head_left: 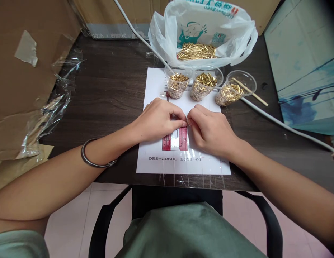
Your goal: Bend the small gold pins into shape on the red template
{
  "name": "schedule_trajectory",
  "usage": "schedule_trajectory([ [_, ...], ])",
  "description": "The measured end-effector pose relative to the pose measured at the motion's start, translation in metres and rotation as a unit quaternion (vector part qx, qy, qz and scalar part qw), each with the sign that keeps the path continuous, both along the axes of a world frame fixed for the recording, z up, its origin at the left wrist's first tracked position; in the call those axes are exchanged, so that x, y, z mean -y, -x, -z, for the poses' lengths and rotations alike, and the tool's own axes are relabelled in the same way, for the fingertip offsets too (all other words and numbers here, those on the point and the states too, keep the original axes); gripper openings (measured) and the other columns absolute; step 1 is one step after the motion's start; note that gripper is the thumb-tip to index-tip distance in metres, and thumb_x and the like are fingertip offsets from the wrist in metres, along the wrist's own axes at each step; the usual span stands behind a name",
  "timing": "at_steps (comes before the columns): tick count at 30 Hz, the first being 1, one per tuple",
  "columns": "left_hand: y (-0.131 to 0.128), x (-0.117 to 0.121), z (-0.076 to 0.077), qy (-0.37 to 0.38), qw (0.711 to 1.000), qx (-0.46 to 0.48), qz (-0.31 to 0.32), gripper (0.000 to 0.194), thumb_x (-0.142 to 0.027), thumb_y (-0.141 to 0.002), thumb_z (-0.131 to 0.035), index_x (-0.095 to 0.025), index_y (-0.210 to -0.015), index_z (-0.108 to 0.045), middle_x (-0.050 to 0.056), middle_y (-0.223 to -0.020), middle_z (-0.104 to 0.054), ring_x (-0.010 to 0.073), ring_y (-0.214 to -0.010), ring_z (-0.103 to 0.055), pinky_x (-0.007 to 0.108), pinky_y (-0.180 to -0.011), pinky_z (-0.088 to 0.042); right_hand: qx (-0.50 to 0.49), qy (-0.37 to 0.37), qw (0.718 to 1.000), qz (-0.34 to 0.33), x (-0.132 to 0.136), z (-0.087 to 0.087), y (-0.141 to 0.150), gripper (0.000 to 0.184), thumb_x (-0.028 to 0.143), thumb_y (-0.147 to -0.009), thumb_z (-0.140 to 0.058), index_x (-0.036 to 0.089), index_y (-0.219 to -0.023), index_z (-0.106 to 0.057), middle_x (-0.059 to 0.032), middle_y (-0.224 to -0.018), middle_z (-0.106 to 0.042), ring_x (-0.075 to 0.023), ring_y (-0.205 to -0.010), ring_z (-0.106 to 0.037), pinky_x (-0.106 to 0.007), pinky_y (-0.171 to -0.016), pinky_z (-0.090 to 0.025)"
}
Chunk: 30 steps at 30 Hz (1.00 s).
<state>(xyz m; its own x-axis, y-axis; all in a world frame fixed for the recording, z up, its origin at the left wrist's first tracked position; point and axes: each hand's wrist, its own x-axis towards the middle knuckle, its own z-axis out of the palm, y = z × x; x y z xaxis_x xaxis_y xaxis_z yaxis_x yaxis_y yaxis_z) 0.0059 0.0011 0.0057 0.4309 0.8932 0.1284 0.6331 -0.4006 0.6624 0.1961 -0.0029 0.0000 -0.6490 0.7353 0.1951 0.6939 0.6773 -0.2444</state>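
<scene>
Over a printed white sheet [156, 166] on the dark table, my left hand [160, 120] and my right hand [210, 129] meet at the fingertips. Both are closed in a pinch. Whatever sits between the fingers is too small or too hidden to name. Just beyond the hands stand a clear plastic cup [177, 86] of small brass pins, a second cup [206, 86] of short brass pieces and a tilted third cup [231, 93] with larger brass pieces and a thin wooden stick [250, 91]. A red and white printed picture [183, 138] shows below my fingers.
Behind the cups, a white plastic bag [231, 39] lies open with many brass pins [196, 52] in it. A white cable [285, 125] crosses the table. Cardboard [29, 82] with loose tape stands at the left, and a painted panel [304, 71] at the right.
</scene>
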Motion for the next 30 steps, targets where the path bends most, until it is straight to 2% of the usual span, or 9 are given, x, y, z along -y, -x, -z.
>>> schedule_trajectory([
  [17,-0.0002,0.0004,-0.0002,0.003,1.000,-0.001,-0.012,0.012,-0.023,-0.076,-0.065,-0.021,-0.077,-0.077,-0.002,-0.070,-0.073,0.0120,-0.064,-0.062,0.025,-0.061,-0.043,0.005,-0.028,1.000,0.008,0.0024,0.0009,0.0012,0.010,0.021,-0.086,-0.040,0.018,-0.083,-0.049,-0.0041,-0.081,-0.054,-0.0140,-0.059,-0.040,-0.030,-0.051,-0.019],
  [30,0.0005,-0.0019,0.0038,-0.040,0.999,0.007,0.019,0.008,-0.023,-0.075,-0.069,-0.020,-0.077,-0.076,-0.002,-0.071,-0.073,0.0114,-0.065,-0.062,0.024,-0.062,-0.042,-0.063,0.057,0.996,-0.001,-0.0027,-0.0034,-0.0060,0.011,0.023,-0.087,-0.047,0.017,-0.081,-0.053,-0.0016,-0.075,-0.055,-0.0126,-0.064,-0.046,-0.028,-0.057,-0.028],
])
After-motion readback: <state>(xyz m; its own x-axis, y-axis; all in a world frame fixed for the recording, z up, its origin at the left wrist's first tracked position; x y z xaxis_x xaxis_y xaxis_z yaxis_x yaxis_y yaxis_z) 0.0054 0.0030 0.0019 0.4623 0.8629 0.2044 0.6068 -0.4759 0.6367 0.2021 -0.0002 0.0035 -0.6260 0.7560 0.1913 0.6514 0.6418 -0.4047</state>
